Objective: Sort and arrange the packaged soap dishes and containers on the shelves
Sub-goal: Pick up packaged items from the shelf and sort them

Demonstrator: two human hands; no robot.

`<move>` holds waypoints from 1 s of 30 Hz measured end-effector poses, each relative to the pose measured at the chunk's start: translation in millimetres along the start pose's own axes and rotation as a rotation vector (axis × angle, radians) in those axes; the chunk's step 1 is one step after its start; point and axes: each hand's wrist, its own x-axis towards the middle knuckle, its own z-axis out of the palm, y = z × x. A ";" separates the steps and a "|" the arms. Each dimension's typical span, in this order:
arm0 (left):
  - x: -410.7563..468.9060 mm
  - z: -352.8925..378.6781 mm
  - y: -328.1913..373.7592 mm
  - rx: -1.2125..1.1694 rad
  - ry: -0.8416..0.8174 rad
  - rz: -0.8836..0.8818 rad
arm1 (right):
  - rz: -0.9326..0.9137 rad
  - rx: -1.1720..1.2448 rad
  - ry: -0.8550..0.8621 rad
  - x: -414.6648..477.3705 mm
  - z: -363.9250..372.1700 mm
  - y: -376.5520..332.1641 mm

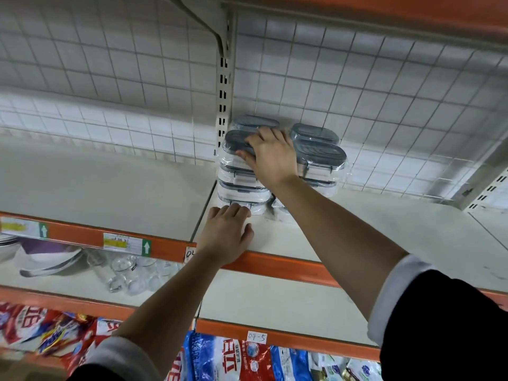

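As right hand [270, 156] presses, containers [319, 152] seemingly crosswise

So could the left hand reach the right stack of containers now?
Probably not directly: the right forearm lies across between the left hand and the right stack.

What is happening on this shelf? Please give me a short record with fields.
place: store shelf with an orange front edge
goods: plastic-wrapped clear boxes with grey lids, in a left stack and a right stack
left hand: flat on the shelf, fingertips touching the left stack's bottom box
right hand: resting on top of the left stack
below: glasses, bright bags
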 end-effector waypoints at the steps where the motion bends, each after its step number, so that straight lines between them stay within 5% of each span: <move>1: -0.6 -0.4 0.3 0.004 -0.003 0.000 | 0.018 -0.005 0.010 -1.3 0.5 -1.0; 18: -5.6 -14.6 28.3 0.166 0.032 0.092 | -0.008 0.276 0.027 -107.2 -34.2 25.0; 30: -48.5 15.0 213.1 0.004 0.008 0.238 | 0.310 0.173 0.009 -310.8 -107.3 170.6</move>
